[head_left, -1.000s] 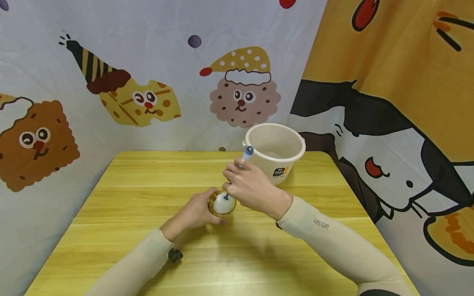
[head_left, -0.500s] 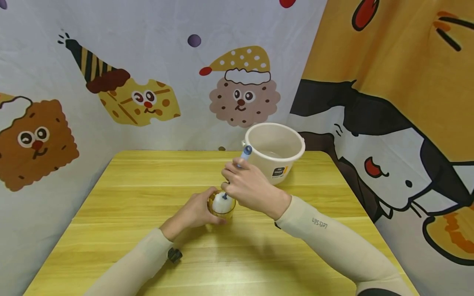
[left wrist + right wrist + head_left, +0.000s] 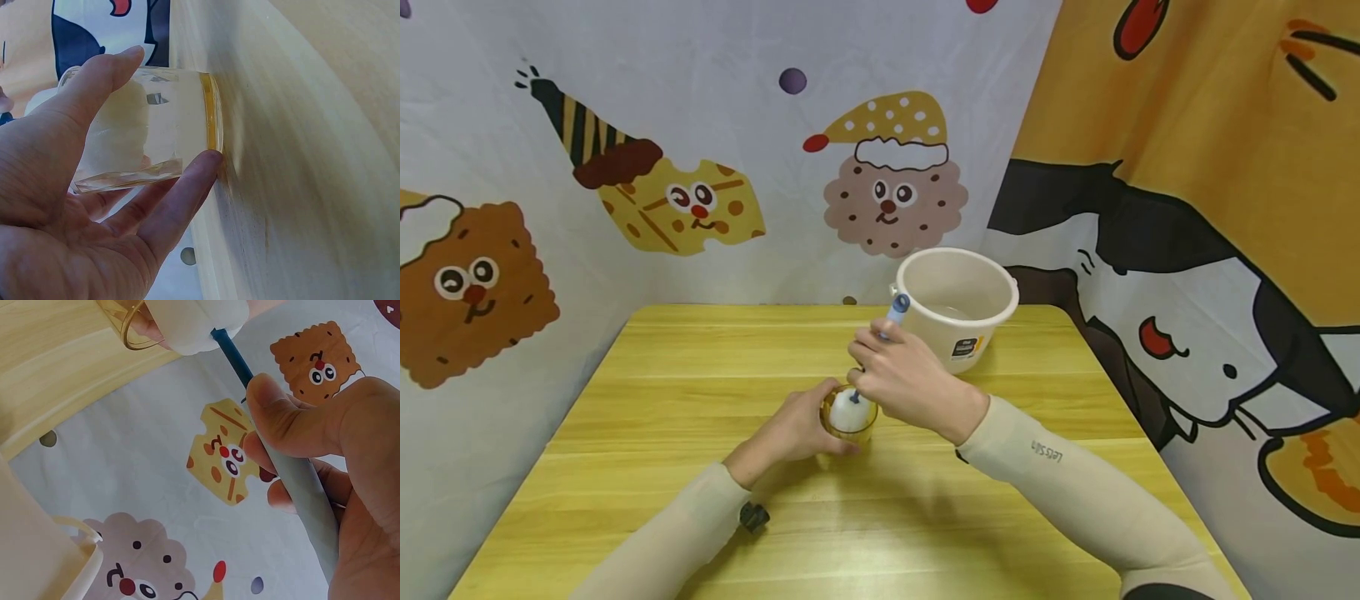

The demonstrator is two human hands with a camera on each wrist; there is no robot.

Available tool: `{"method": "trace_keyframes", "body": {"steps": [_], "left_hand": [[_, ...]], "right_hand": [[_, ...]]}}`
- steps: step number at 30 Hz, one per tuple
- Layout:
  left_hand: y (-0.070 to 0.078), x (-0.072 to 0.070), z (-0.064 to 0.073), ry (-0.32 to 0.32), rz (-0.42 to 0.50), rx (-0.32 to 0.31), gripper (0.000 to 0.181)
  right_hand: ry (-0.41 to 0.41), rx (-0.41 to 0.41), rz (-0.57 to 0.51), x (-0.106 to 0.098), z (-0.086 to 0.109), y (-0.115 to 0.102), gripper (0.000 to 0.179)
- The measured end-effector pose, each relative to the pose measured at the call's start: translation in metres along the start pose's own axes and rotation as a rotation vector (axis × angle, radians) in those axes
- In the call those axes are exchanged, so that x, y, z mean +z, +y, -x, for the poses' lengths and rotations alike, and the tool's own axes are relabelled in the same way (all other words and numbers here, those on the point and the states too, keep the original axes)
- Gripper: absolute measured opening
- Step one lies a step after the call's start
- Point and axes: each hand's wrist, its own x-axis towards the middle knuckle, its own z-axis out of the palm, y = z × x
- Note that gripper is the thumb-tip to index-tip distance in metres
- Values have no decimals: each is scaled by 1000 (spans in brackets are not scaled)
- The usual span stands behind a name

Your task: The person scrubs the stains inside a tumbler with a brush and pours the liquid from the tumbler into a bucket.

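A pale wood-grain surface (image 3: pixel 700 358) fills the lower part of the head view, backed by a cloth backdrop (image 3: pixel 722 100), grey-white printed with snack characters, turning orange with a large black-and-white animal at the right. There is one amber glass (image 3: pixel 866 437), one sponge brush (image 3: pixel 897 312), one cream bucket (image 3: pixel 955 279) and two hands. The left hand (image 3: pixel 797 423) is wrapped around the glass, near the middle of the surface; the right hand (image 3: pixel 913 375) grips the brush handle, its white head inside the glass. The bucket stands behind the right hand, a dark label on its front. Only the left wrist view shows the glass's side, with a deeper amber band at its base and the white head in its upper part. The right wrist view alone shows the thumb lying along the pale handle.
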Motion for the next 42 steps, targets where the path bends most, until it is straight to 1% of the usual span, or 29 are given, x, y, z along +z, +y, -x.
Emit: {"method": "trace_keyframes", "body": {"steps": [12, 16, 31, 42], "left_hand": [[-1, 1, 0, 1, 1, 13, 92], [-2, 1, 0, 2, 14, 21, 91], [-1, 1, 0, 2, 15, 17, 84], [-1, 0, 0, -2, 23, 23, 85]], "right_hand": [[10, 0, 13, 0, -2, -1, 15], [14, 3, 19, 0, -3, -1, 15], [38, 10, 21, 2, -4, 1, 16], [28, 16, 38, 4, -5, 1, 15]]}}
